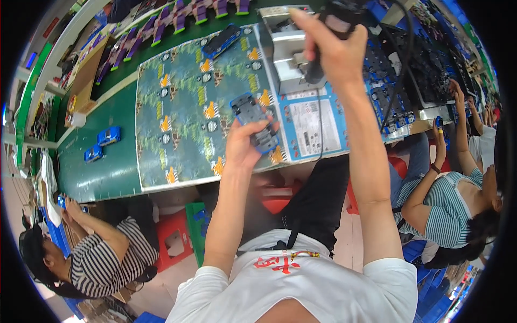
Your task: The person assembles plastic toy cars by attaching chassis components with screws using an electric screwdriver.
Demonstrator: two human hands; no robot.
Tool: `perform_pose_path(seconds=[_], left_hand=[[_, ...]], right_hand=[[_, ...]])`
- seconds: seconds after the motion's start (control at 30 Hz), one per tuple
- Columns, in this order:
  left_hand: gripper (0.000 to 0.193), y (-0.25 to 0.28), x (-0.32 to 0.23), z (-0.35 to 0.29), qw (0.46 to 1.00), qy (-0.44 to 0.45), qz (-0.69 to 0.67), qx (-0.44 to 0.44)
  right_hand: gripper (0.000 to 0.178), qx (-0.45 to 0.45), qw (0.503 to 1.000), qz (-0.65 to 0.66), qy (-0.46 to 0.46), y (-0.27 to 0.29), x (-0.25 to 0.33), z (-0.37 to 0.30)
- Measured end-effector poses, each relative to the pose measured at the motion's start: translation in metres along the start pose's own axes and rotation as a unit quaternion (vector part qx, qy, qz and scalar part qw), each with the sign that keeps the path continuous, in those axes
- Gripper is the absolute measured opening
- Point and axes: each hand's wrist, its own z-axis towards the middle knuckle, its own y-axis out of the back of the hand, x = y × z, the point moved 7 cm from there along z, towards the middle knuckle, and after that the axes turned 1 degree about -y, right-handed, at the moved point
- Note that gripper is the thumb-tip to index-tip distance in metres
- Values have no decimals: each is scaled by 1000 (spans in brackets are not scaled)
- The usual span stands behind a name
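Note:
My left hand (242, 144) is closed round a blue toy car (250, 112), turned so its dark grey underside faces up. It is above the near edge of a patterned sheet (188, 102). My right hand (340, 58) grips a black electric screwdriver (342, 19) with a cord, raised at the far side of the table. Its lower end reaches over an open metal box (291, 86); whether the tip touches anything there I cannot tell. Another toy car (222, 41), blue and dark, lies at the sheet's far edge.
Two blue toy cars (109, 135) stand on the green table at left. Several car undersides (385, 99) and a heap of black parts (425, 67) lie at right. Purple and green pieces (156, 29) line the back. One person (116, 242) sits left, another (444, 199) right.

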Motion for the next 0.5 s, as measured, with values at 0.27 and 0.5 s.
perform_pose_path(seconds=[0.27, 0.5], left_hand=[[49, 0, 1, -1, 998, -11, 55, -16], [43, 0, 0, -3, 997, -26, 54, -40]], right_hand=[[23, 155, 935, 317, -19, 1, 37, -91], [19, 80, 931, 341, -105, -13, 22, -111]])
